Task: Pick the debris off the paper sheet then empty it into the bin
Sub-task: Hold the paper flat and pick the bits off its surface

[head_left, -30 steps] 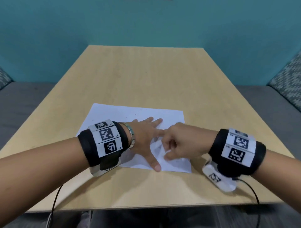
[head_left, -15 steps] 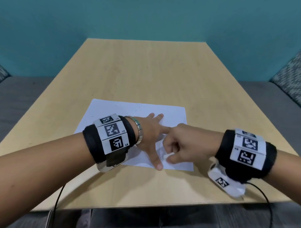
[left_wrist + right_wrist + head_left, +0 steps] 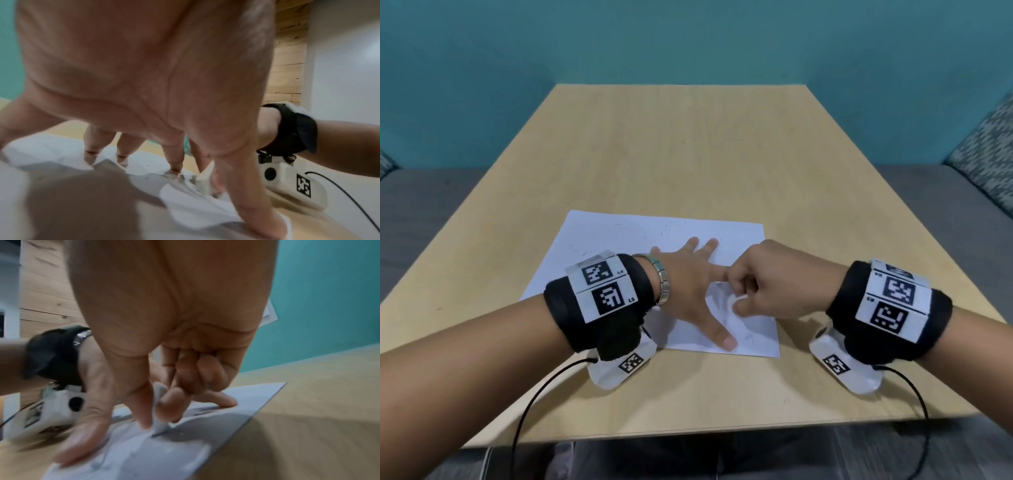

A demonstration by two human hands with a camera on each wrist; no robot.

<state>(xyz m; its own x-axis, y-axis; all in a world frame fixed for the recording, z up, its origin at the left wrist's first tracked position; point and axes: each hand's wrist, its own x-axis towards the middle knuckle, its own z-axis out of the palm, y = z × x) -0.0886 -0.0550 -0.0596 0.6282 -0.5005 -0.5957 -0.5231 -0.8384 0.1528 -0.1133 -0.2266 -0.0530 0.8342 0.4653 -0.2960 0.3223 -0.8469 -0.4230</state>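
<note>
A white paper sheet [image 3: 619, 246] lies on the wooden table [image 3: 688, 144], with tiny dark specks of debris [image 3: 661, 234] scattered over its far part. My left hand [image 3: 717, 305] presses flat on the sheet's near right part, fingers spread and straight; the thumb [image 3: 257, 211] holds down the near edge. My right hand [image 3: 736, 299] sits just right of it, its other fingers curled. Its thumb and forefinger pinch a small white piece [image 3: 159, 395] whose lower tip touches the paper [image 3: 174, 451]. The sheet is wrinkled between the two hands. No bin is in view.
The table's near edge [image 3: 688, 435] runs just below my wrists. Black cables [image 3: 530, 404] hang from both wrist cameras over that edge. Grey seats [image 3: 421, 205] flank the table, a patterned cushion [image 3: 993, 161] lies at the right, and a teal wall stands behind.
Both hands stay on the sheet's near right part; the right hand has shifted slightly with the white piece on the paper. The head view has tilted a little.
</note>
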